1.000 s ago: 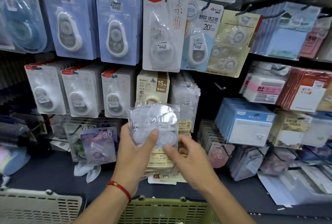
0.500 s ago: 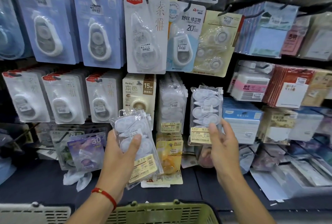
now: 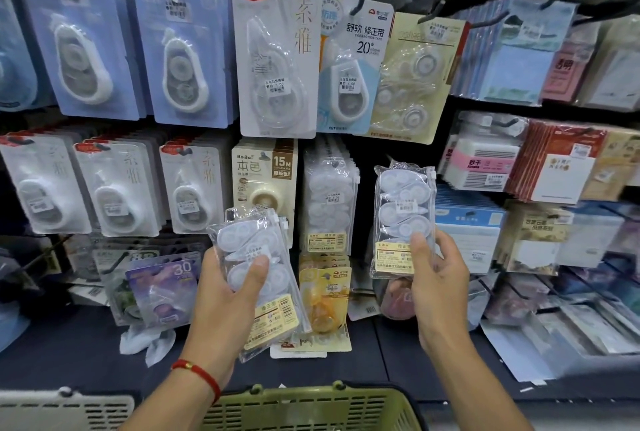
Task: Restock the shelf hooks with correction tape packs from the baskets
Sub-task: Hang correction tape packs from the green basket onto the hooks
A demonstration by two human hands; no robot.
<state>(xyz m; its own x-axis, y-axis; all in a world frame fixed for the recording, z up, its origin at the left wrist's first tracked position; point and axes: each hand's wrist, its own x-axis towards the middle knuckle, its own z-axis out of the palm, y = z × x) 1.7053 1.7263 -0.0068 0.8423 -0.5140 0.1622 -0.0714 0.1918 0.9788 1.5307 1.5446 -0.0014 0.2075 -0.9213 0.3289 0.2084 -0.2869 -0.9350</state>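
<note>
Baskets: green basket (image 3: 311, 408) nearest, at the bottom edge; grey basket (image 3: 62, 406) beside it on the left
Left hand: left hand (image 3: 225, 295) grips a small stack of clear packs (image 3: 258, 271), thumb pressed across the front, tilted
Right hand: right hand (image 3: 438, 278) pinches one single pack (image 3: 403, 219) by its lower part, upright
Change: a second ago both hands held one bundle together; now the single pack is split off and lifted right
Meaning: likely about to go on a hook beside the hanging row (image 3: 329, 195)
Shelf: full hooks behind
</note>
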